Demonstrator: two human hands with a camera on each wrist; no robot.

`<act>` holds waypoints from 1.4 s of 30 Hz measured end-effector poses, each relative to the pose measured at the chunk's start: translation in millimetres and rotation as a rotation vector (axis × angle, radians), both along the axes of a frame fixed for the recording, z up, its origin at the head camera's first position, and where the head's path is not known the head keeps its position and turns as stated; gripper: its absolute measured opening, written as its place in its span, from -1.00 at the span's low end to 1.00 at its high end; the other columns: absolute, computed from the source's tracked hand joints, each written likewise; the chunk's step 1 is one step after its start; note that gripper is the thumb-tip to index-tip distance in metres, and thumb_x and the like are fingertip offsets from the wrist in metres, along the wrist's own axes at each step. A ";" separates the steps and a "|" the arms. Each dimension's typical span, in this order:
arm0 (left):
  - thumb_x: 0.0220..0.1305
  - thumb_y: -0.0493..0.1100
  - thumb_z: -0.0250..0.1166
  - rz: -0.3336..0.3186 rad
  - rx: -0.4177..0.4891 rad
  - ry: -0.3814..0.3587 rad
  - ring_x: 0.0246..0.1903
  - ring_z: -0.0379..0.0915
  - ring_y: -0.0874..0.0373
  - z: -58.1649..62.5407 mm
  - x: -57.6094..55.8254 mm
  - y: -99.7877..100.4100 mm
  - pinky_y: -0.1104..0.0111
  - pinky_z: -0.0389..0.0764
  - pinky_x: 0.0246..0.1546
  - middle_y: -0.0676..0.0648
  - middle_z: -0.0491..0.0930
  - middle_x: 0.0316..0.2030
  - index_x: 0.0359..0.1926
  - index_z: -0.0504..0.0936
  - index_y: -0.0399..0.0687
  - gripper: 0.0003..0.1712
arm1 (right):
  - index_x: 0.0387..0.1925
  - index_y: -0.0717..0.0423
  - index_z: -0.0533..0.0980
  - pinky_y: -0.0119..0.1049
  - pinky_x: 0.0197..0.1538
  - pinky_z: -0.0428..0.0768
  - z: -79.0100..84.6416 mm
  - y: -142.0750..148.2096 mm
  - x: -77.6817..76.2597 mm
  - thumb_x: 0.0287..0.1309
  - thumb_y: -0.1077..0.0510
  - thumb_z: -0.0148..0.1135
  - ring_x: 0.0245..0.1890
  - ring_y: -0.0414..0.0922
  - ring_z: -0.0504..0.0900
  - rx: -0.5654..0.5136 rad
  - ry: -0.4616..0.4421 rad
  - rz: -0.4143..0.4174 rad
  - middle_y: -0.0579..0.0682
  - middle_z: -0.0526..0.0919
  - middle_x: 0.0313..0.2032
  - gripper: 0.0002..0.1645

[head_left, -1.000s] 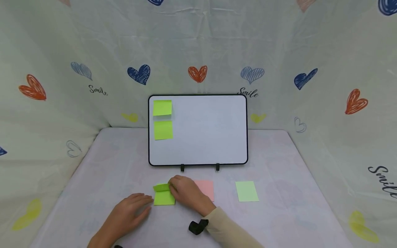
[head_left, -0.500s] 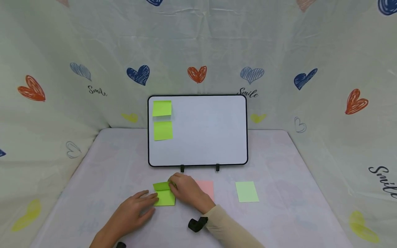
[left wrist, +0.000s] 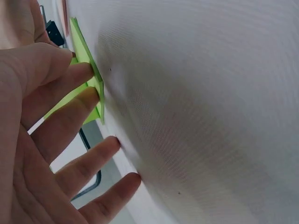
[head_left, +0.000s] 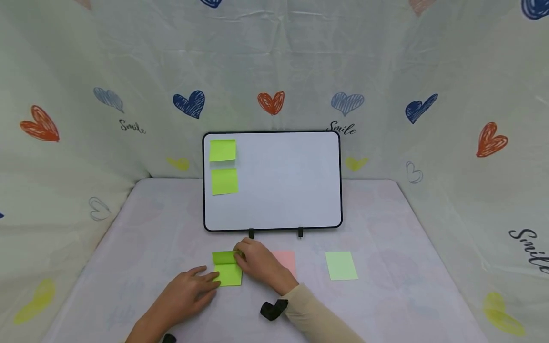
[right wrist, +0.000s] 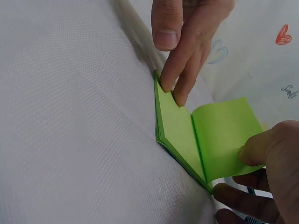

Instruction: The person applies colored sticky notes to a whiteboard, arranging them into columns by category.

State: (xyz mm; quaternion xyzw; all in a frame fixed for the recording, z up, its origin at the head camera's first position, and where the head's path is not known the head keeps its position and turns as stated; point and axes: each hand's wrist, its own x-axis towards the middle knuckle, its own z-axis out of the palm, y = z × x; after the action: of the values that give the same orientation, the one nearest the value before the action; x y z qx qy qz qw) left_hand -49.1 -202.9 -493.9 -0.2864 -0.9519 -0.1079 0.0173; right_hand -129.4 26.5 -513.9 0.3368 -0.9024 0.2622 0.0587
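Observation:
A lime green sticky note pad (head_left: 230,278) lies on the table in front of the whiteboard. My right hand (head_left: 260,264) pinches the free edge of its top sticky note (right wrist: 226,135) between thumb and fingers. In the right wrist view that sheet is lifted and bent back, still joined to the pad along its far side. Extended and spread, the fingers of my left hand (head_left: 184,293) reach the pad's left side, with two fingertips resting on it in the right wrist view.
Two lime notes, an upper one (head_left: 222,150) and a lower one (head_left: 224,181), are stuck at the left of the whiteboard (head_left: 283,190). Partly behind my right hand is a pink note pad (head_left: 286,261). Farther right lies a pale green one (head_left: 341,266). A heart-printed curtain (head_left: 274,52) surrounds the table.
My left hand has moved right, its fingertips coming onto the pad. My right hand has raised the top sheet's edge slightly further. The whole view has shifted a little.

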 end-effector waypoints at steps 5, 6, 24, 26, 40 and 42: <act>0.28 -0.02 0.44 0.003 -0.006 0.000 0.09 0.66 -0.17 1.6 1.8 2.8 -0.04 0.69 0.02 0.04 0.77 0.04 -0.08 0.85 0.13 -0.78 | -0.12 0.07 0.71 -0.64 -0.28 0.49 2.4 0.4 -3.6 0.40 0.17 0.26 -0.35 -0.38 0.53 -0.003 -0.044 -0.007 -0.10 0.73 -0.21 -0.85; 0.27 -0.03 0.44 0.005 -0.007 0.001 0.10 0.66 -0.17 1.8 2.0 3.3 -0.04 0.69 0.02 0.04 0.77 0.04 -0.08 0.85 0.11 -0.78 | -0.13 0.07 0.71 -0.64 -0.29 0.49 3.2 0.5 -4.3 0.39 0.17 0.27 -0.36 -0.38 0.53 -0.004 -0.046 -0.008 -0.11 0.74 -0.23 -0.85; 0.10 -0.11 0.57 -0.068 0.007 0.115 0.09 0.66 -0.13 -2.9 1.4 -3.1 -0.01 0.72 -0.07 0.06 0.77 0.05 -0.11 0.86 0.25 -0.71 | -0.17 0.05 0.70 -0.62 -0.34 0.43 5.4 0.6 -11.1 0.38 0.17 0.29 -0.42 -0.39 0.45 -0.006 -0.053 0.003 -0.16 0.70 -0.32 -0.89; 0.10 -0.12 0.57 -0.061 0.007 0.109 0.08 0.66 -0.12 -2.8 1.3 -3.4 0.00 0.72 -0.07 0.06 0.77 0.04 -0.13 0.86 0.26 -0.72 | -0.18 0.05 0.70 -0.62 -0.35 0.42 5.4 0.1 -11.0 0.38 0.17 0.29 -0.42 -0.39 0.45 -0.008 -0.048 0.003 -0.16 0.70 -0.32 -0.89; 0.05 -0.16 0.58 -0.043 -0.013 0.118 -0.01 0.70 -0.06 -1.0 -2.3 -0.2 0.09 0.74 -0.17 0.07 0.80 -0.03 -0.19 0.88 0.25 -0.74 | -0.16 0.02 0.72 -0.61 -0.32 0.47 4.0 2.3 -18.4 0.40 0.11 0.27 -0.41 -0.40 0.48 0.000 -0.072 -0.024 -0.19 0.73 -0.27 -0.85; 0.06 -0.15 0.59 -0.031 -0.028 0.109 0.00 0.69 -0.05 -0.5 -3.0 0.6 0.09 0.74 -0.17 0.08 0.79 -0.03 -0.19 0.88 0.27 -0.74 | -0.15 0.03 0.72 -0.60 -0.35 0.46 3.6 2.9 -21.1 0.40 0.10 0.28 -0.42 -0.40 0.47 -0.005 -0.095 -0.032 -0.19 0.72 -0.29 -0.85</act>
State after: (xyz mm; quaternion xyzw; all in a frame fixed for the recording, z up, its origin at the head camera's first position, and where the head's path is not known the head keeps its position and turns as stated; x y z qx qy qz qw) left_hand -52.1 -202.3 -494.4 -0.3070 -0.9463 -0.0790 0.0637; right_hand -150.4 29.4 -510.3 0.3093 -0.9089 0.2791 0.0210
